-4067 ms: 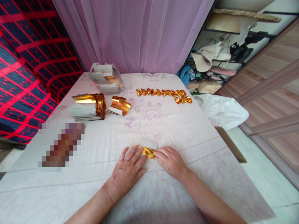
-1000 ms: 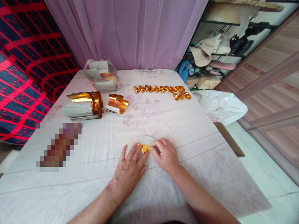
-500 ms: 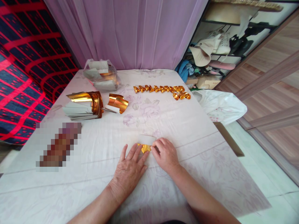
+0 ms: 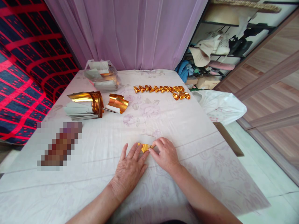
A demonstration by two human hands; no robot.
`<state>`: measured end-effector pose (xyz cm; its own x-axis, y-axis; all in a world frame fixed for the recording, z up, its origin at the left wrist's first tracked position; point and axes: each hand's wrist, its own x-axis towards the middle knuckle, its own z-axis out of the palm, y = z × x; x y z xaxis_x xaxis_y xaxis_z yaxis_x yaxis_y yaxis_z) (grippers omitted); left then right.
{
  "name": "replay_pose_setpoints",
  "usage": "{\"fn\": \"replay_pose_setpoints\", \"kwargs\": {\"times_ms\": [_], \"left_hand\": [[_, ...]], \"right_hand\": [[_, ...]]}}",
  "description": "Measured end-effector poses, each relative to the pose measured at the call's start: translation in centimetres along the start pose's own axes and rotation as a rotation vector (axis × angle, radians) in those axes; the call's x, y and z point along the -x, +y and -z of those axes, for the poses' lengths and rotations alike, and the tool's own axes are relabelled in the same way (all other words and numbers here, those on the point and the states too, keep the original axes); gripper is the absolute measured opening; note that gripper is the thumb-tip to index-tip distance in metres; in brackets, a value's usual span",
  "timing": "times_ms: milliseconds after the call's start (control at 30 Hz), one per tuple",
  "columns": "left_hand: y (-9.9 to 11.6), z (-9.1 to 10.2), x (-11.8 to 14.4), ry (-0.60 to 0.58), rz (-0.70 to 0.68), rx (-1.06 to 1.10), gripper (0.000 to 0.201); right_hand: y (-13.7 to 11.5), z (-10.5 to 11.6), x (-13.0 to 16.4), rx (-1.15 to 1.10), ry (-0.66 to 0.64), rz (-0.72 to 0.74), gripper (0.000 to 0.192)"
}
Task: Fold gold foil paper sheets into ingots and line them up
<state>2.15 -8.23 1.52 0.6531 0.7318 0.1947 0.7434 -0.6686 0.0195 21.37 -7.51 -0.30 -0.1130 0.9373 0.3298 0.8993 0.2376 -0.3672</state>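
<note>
1. Gold sheet [image 4: 145, 148]: near half of the table, centre, between the two hands. Partly folded; crumpled gold side at the near part, plain pale side showing on the far part.
2. Right hand [image 4: 166, 155]: thumb and index look closed on the sheet's right end, pinching the gold there. Exact fold line is under the fingers, can't tell.
3. Left hand [image 4: 129, 167]: not gripping. Palm down, fingers spread, fingertips on the sheet's left end, pressing it to the tablecloth [image 4: 100, 146].
4. Step in hand, my read: working the fold at the right end. To do it well: left fingers firm so the sheet doesn't skid on the cloth; right pinch small and right at the edge; line up before creasing; run the crease in one stroke. Foil probably keeps every wrong crease, and pulling hard could tear it. Cloth is soft, so press flat.
5. Far right: row of folded gold pieces [image 4: 161, 89], doubled back at its right end. Well apart from the hands.
6. Far left: big sheet stack [image 4: 79, 109], small pile [image 4: 118, 104] just right of it, clear bag [image 4: 109, 84] of more sheets beyond.
</note>
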Motion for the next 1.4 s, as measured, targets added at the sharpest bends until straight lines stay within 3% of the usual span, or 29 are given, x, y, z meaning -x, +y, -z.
{"fn": "replay_pose_setpoints", "kwargs": {"times_ms": [333, 700, 867, 1400], "left_hand": [[-0.1, -0.3, 0.1, -0.009, -0.002, -0.010, 0.040], [0.0, -0.5, -0.2, 0.019, 0.010, 0.004, 0.039], [0.0, -0.6, -0.1, 0.033, 0.019, 0.023, 0.041], [-3.9, -1.3, -0.6, 0.023, -0.004, 0.271, 0.032]], "right_hand": [[0.9, -0.2, -0.1, -0.085, 0.004, -0.011, 0.010], [0.8, 0.3, 0.2, -0.167, 0.147, 0.040, 0.017], [-0.5, 0.6, 0.7, -0.162, 0.038, 0.164, 0.021], [-0.8, 0.0, 1.1, -0.153, -0.031, 0.125, 0.022]]}}
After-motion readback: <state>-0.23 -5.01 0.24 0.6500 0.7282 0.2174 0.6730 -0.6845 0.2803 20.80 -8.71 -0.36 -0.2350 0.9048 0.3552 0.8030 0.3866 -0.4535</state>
